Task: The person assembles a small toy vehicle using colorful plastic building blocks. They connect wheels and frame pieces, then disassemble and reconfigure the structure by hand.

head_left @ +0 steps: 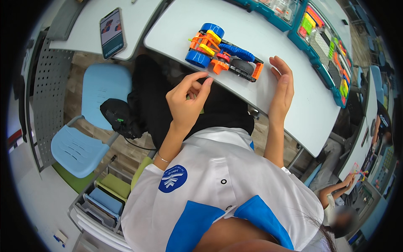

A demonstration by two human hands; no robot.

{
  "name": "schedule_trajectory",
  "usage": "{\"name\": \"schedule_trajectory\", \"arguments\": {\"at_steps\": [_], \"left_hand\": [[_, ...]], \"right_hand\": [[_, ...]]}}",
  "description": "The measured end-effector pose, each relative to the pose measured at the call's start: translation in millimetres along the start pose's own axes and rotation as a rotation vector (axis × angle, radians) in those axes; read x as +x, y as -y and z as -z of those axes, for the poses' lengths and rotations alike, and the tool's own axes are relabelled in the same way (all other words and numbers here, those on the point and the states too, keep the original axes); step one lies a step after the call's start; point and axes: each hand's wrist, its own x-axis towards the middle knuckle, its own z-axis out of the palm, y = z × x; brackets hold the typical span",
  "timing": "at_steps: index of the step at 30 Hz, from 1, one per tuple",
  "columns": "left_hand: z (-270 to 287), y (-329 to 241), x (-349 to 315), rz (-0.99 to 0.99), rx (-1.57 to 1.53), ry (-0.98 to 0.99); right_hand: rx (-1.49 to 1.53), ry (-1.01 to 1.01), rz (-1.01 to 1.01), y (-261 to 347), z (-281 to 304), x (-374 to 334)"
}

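A toy vehicle point(226, 52) built from plastic construction pieces stands on the white table point(176, 25) near its front edge. It has two blue wheels at its left end, orange and yellow parts, a ribbed blue strip and a dark grey wheel toward the right. My left hand point(187, 98) is in front of the table edge, just below the vehicle. Its fingers are curled, with thumb and forefinger close together, and I see nothing between them. To the right of the vehicle, my right hand point(282, 86) is open and apart from it, fingers slightly bent.
A teal case point(294, 35) with compartments of coloured pieces lies open along the table's far right side. On a second table at left rests a phone point(112, 32) with a lit screen. A light blue chair point(105, 90) stands at left. Another person's hands point(348, 180) show at far right.
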Motion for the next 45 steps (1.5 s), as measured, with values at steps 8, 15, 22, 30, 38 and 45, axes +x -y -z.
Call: {"name": "schedule_trajectory", "arguments": {"at_steps": [8,15,22,30,38,45], "left_hand": [[5,6,-12,0.006,0.010,0.025],[4,2,-11,0.023,-0.018,0.077],[1,4,-14,0.048,-0.059,0.081],[-3,-1,-18,0.039,-0.060,0.144],[-5,-4,-16,0.022,-0.037,0.178],[-4,0,-16,0.020,-0.028,0.174]], "right_hand": [[-0.038,-0.193,-0.053,-16,42,-2],[-0.137,-0.319,-0.099,-21,84,-10],[-0.172,-0.454,-0.094,-23,111,-11],[-0.173,-0.425,-0.062,-24,117,-14],[-0.438,-0.298,0.362,8,77,-35],[-0.765,-0.212,0.382,5,53,-65]]}}
